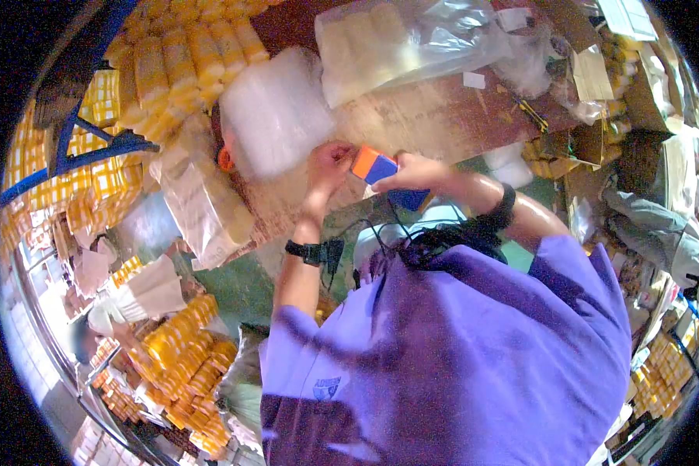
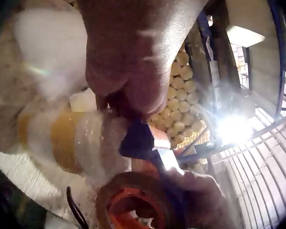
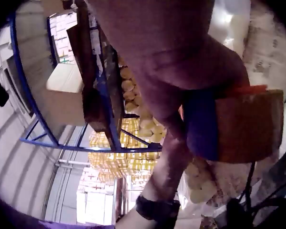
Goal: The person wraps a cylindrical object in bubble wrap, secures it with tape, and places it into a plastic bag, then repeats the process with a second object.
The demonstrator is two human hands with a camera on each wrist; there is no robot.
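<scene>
A blue and orange tape dispenser with a roll of brown tape is gripped by my right hand, the fingers curled round its blue side. My left hand is at the dispenser's orange end, fingers bent inward. In the left wrist view its fingertips come right to the blue corner of the dispenser; I cannot tell if they pinch the tape. The right wrist view shows the wide brown roll beyond the blue side, with the left forearm below.
A frosted plastic-wrapped bundle lies on the worn table beyond the left hand. Large clear bags fill the far side, near a yellow cutter. An orange ring sits left; yellow-and-white packs are stacked behind.
</scene>
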